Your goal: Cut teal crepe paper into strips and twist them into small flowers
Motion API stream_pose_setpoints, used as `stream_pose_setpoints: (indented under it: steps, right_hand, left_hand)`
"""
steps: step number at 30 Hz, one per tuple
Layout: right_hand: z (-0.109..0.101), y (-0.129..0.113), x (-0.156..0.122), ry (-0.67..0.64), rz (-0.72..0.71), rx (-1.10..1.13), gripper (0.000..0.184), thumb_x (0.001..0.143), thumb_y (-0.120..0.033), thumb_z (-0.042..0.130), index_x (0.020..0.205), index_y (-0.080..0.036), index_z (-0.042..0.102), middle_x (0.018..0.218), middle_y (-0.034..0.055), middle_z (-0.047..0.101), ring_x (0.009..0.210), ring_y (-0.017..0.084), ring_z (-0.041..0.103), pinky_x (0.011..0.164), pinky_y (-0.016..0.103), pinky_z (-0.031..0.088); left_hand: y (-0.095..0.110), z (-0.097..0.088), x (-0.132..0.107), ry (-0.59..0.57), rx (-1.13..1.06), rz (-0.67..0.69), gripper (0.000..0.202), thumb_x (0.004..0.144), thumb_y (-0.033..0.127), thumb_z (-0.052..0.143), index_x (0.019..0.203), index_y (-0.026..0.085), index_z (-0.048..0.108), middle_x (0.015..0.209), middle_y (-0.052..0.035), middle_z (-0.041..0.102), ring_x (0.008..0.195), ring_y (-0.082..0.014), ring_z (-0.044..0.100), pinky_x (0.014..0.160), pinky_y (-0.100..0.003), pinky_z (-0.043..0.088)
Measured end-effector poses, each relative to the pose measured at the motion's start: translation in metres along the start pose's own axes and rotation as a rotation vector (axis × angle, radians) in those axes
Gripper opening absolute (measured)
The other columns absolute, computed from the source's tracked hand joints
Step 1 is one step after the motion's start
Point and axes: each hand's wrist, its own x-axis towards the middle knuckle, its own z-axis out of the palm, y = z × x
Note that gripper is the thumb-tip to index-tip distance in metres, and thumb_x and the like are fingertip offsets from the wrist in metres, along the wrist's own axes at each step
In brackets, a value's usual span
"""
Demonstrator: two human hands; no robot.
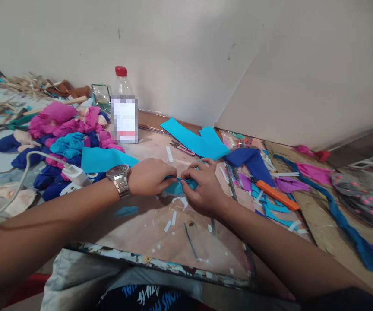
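Over the middle of the work board [147,233], my left hand [150,176], with a metal wristwatch [118,176] on the wrist, is closed in a pinch. It grips one end of a small piece of blue crepe paper [174,187]. My right hand [204,188] pinches the other side of the same piece between thumb and fingers. The fingers hide part of the paper. Just beyond the hands lie a flat bright blue strip [196,142] and a pair of pink-handled thread snips [184,147]. Another light blue sheet [105,160] lies behind my left wrist.
Rolled pink and blue paper pieces [66,125] are heaped at left, beside a white charger [75,174] with its cable. A red-capped bottle [121,80] stands behind a phone [124,121]. An orange utility knife [276,194] lies at right among scraps. A wall rises behind.
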Motion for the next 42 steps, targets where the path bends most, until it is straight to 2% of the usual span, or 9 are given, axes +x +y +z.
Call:
stream_pose_setpoints:
  steps: [5, 11, 15, 24, 28, 32, 37, 42]
  right_hand:
    - [-0.001, -0.001, -0.001, 0.011, -0.017, -0.001, 0.004, 0.089, -0.022, 0.065, 0.086, -0.024, 0.067, 0.085, 0.0006, 0.072, 0.1, 0.025, 0.066, 0.114, 0.052, 0.023]
    - [-0.002, 0.004, 0.003, 0.108, 0.047, -0.03, 0.006, 0.085, -0.022, 0.061, 0.079, -0.022, 0.064, 0.082, 0.0019, 0.068, 0.095, 0.025, 0.065, 0.108, 0.052, 0.028]
    - [-0.001, 0.013, 0.006, 0.105, 0.073, -0.033, 0.003, 0.082, -0.023, 0.061, 0.079, -0.023, 0.063, 0.082, 0.0021, 0.071, 0.095, 0.026, 0.065, 0.106, 0.052, 0.029]
    - [0.0, 0.017, 0.007, 0.09, 0.092, -0.046, 0.004, 0.083, -0.024, 0.061, 0.08, -0.024, 0.062, 0.084, 0.0028, 0.073, 0.096, 0.027, 0.064, 0.107, 0.052, 0.028]
    - [0.001, 0.017, 0.007, 0.108, 0.075, -0.035, 0.004, 0.083, -0.024, 0.06, 0.08, -0.023, 0.063, 0.083, 0.0028, 0.072, 0.095, 0.026, 0.065, 0.106, 0.052, 0.029]
    - [0.002, 0.014, 0.005, 0.07, 0.06, -0.017, 0.006, 0.084, -0.026, 0.061, 0.081, -0.023, 0.064, 0.085, 0.0036, 0.071, 0.099, 0.027, 0.065, 0.107, 0.053, 0.028]
    - [0.002, 0.005, 0.001, -0.01, -0.013, 0.021, 0.004, 0.089, -0.024, 0.063, 0.086, -0.024, 0.065, 0.085, 0.0014, 0.073, 0.104, 0.026, 0.065, 0.112, 0.053, 0.022]
    - [0.002, 0.0, -0.001, -0.045, -0.045, 0.026, 0.003, 0.091, -0.024, 0.065, 0.09, -0.025, 0.068, 0.086, 0.0011, 0.075, 0.103, 0.025, 0.065, 0.11, 0.053, 0.024]
  left_hand:
    - [0.002, -0.001, 0.002, -0.035, -0.038, -0.025, 0.036, 0.106, 0.038, 0.047, 0.102, 0.021, 0.078, 0.089, -0.0072, 0.079, 0.083, -0.024, 0.071, 0.065, -0.033, 0.034]
    - [-0.005, -0.016, 0.002, -0.056, -0.064, -0.094, 0.038, 0.105, 0.038, 0.047, 0.092, 0.019, 0.078, 0.083, -0.0078, 0.077, 0.074, -0.0211, 0.066, 0.063, -0.033, 0.032]
    - [-0.013, -0.023, 0.0, -0.049, -0.047, -0.142, 0.039, 0.104, 0.039, 0.046, 0.092, 0.018, 0.077, 0.084, -0.0075, 0.076, 0.071, -0.0196, 0.063, 0.063, -0.032, 0.033]
    - [-0.024, -0.035, -0.004, -0.084, 0.146, -0.293, 0.038, 0.097, 0.031, 0.041, 0.099, 0.019, 0.077, 0.091, -0.0106, 0.077, 0.078, -0.0244, 0.068, 0.068, -0.032, 0.044]
    - [-0.023, -0.037, -0.004, -0.101, 0.221, -0.348, 0.036, 0.09, 0.027, 0.043, 0.098, 0.019, 0.078, 0.088, -0.0123, 0.076, 0.078, -0.0276, 0.07, 0.064, -0.033, 0.042]
    - [-0.017, -0.032, -0.004, -0.114, 0.145, -0.239, 0.031, 0.086, 0.031, 0.052, 0.099, 0.02, 0.078, 0.087, -0.0105, 0.077, 0.078, -0.0272, 0.069, 0.061, -0.033, 0.037]
    - [-0.006, -0.022, -0.003, -0.148, -0.058, -0.048, 0.033, 0.096, 0.042, 0.054, 0.101, 0.021, 0.078, 0.088, -0.0073, 0.079, 0.078, -0.0236, 0.07, 0.065, -0.032, 0.037]
    - [0.001, -0.011, -0.001, -0.107, -0.119, 0.015, 0.031, 0.101, 0.036, 0.052, 0.102, 0.02, 0.078, 0.087, -0.0065, 0.08, 0.077, -0.0215, 0.07, 0.064, -0.031, 0.036]
